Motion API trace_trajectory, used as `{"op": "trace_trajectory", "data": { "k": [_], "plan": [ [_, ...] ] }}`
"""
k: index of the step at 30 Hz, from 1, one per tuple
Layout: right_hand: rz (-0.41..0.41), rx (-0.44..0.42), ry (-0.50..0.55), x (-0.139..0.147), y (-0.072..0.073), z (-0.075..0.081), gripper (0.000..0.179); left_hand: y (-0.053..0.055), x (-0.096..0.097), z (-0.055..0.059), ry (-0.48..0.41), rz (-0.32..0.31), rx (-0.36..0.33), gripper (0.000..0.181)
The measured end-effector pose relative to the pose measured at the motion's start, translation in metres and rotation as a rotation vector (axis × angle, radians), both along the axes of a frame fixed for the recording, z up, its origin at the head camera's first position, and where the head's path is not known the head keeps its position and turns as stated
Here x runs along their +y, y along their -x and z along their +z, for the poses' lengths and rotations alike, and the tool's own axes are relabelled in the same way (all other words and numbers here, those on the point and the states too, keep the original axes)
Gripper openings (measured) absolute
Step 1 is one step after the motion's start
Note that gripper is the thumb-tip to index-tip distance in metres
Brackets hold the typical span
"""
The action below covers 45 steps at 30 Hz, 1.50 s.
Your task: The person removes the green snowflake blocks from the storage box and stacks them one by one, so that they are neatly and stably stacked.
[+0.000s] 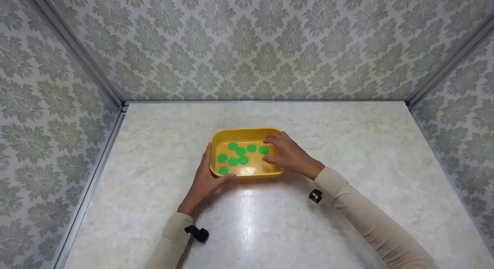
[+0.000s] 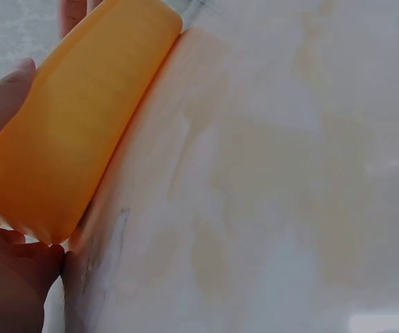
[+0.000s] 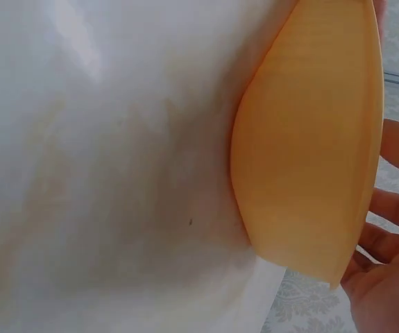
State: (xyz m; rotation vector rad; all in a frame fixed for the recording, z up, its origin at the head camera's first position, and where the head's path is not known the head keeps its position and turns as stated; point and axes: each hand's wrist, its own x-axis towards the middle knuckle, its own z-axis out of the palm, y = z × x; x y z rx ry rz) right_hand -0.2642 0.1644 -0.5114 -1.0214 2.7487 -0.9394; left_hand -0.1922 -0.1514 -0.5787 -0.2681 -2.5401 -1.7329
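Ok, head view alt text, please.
A person's left hand holds the left side of a yellow tub of small green pieces while the right hand reaches over its right end. It stands on a pale table between patterned walls.

Head view looks forward and down over the table; both wrist views, set closer, face the yellow tub outside; all share tub and table.
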Motion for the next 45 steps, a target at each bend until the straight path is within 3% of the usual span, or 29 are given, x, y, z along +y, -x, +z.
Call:
{"op": "trace_trajectory", "data": {
  "k": [6, 13, 20, 23, 34, 40, 45],
  "plan": [
    [0.001, -0.045, -0.089, -0.008, 0.007, 0.0, 0.053, -0.001, 0.003, 0.001, -0.026, 0.007, -0.023, 0.128],
    [-0.05, -0.009, -0.206, -0.016, 0.013, 0.003, 0.049, -0.001, 0.006, 0.001, -0.051, 0.023, -0.046, 0.129],
    [-0.095, 0.08, -0.268, -0.023, 0.014, -0.001, 0.019, -0.002, 0.007, -0.002, -0.06, 0.03, -0.051, 0.128],
    [-0.121, 0.105, -0.291, -0.026, 0.012, -0.006, 0.015, -0.003, 0.007, -0.002, -0.058, 0.034, -0.06, 0.128],
    [-0.133, 0.116, -0.217, -0.03, 0.01, -0.018, 0.028, -0.004, 0.003, 0.0, -0.046, 0.041, -0.076, 0.129],
    [-0.084, 0.117, -0.251, -0.033, 0.013, -0.017, 0.007, -0.003, 0.001, 0.0, -0.042, 0.047, -0.075, 0.128],
    [-0.057, 0.124, -0.267, -0.034, 0.015, -0.016, 0.02, -0.003, 0.001, -0.001, -0.03, 0.049, -0.068, 0.129]
  ]
}}
